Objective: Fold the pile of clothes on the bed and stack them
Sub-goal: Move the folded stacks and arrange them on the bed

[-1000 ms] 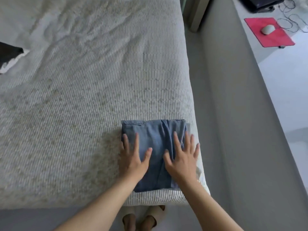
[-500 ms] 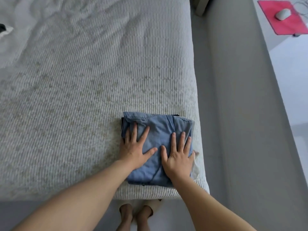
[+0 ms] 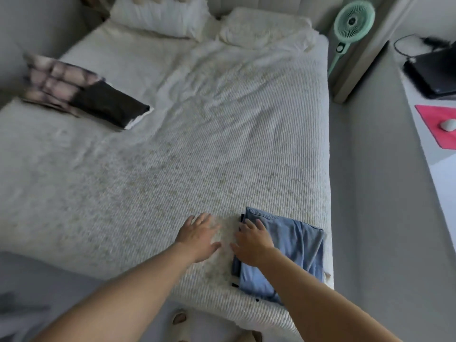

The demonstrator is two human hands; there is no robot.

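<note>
Folded denim garment lies at bed corner, under right hand, fingers spread flat, nothing gripped. Left hand relaxed, empty, just beside. Stack edges best squared before release; dark folded clothes well apart.

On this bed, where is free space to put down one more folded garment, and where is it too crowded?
The widest bare patch is the ribbed white bedspread between the dark folded clothes at the far left and the folded blue denim garment at the near right corner. The near right corner is crowded: left hand and right hand are there.
</note>
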